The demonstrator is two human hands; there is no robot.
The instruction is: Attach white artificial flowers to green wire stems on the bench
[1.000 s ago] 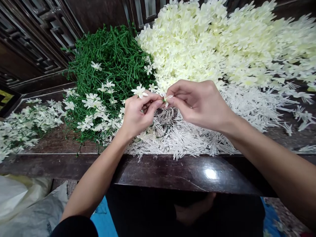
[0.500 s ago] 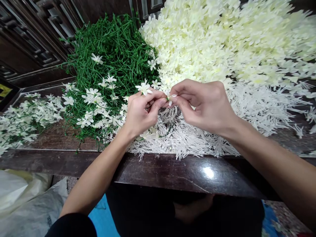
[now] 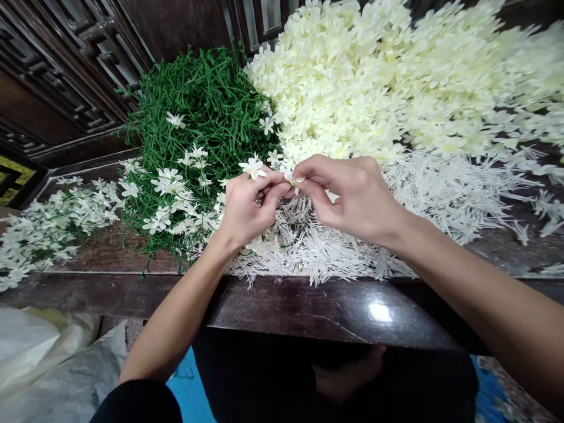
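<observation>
My left hand (image 3: 252,205) is closed, thumb against forefinger, pinching a small artificial flower (image 3: 292,180) by its base. At the same flower, my right hand (image 3: 348,191) pinches the white petals between thumb and fingertips. Another white flower (image 3: 253,167) pokes up behind my left knuckles; its stem is hidden by the hand. Beneath both hands lies a heap of thin white stamens (image 3: 335,252). Behind my left hand rises a pile of green plastic stems (image 3: 198,106), with several finished-looking white flowers (image 3: 171,182) on its near side.
A large mound of cream petals (image 3: 352,88) fills the back right. White flowers on green stems (image 3: 53,223) lie at the far left. The dark wooden bench (image 3: 308,311) has its front edge before my lap. Carved wood panels (image 3: 79,59) stand behind; pale sacks (image 3: 53,352) sit below left.
Both hands stay together at the flower, with my right hand's fingers shifted slightly left. The whole view has moved a little, so the piles sit slightly lower.
</observation>
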